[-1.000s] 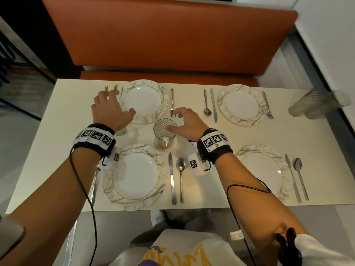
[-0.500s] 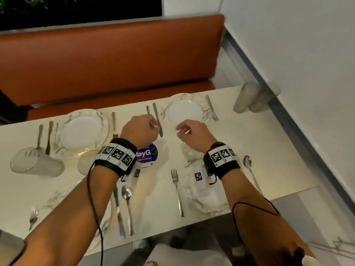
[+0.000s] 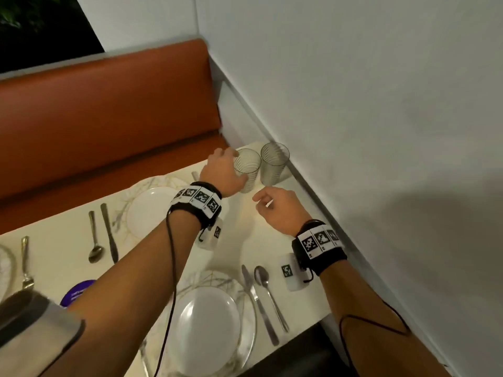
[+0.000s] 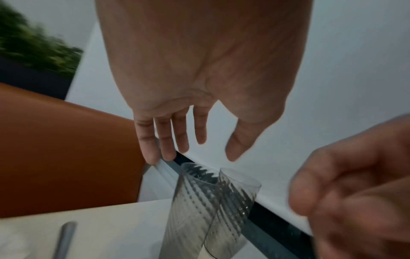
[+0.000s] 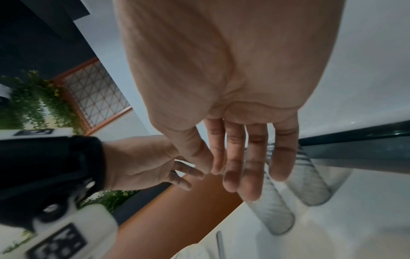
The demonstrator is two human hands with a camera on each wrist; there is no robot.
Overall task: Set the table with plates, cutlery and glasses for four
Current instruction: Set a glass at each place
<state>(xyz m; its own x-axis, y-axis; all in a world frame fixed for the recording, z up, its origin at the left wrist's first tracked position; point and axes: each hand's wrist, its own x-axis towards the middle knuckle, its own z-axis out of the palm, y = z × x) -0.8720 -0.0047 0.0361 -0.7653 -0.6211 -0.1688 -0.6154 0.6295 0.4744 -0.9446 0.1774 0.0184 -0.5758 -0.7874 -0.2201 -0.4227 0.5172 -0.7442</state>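
Two ribbed clear glasses stand side by side in the far right corner of the white table (image 3: 245,235), against the wall: a left glass (image 3: 249,170) (image 4: 190,210) and a right glass (image 3: 273,164) (image 4: 233,206). My left hand (image 3: 226,170) (image 4: 206,149) reaches over the left glass with straight, spread fingers; the left wrist view shows a gap between them. My right hand (image 3: 268,202) (image 5: 221,166) hovers just short of the glasses, fingers relaxed, holding nothing. A far plate (image 3: 148,210) and a near plate (image 3: 206,322) lie on the table with cutlery beside them.
A knife (image 3: 258,300) and spoon (image 3: 269,292) lie right of the near plate; a spoon (image 3: 95,240) and knife (image 3: 109,232) lie left of the far plate. A purple disc (image 3: 77,291) sits at the left. The orange bench (image 3: 109,118) and the grey wall (image 3: 381,131) bound the corner.
My view swung right. Both hands left the middle of the table, where the right hand was at a glass, and moved to the two glasses in the far right corner.
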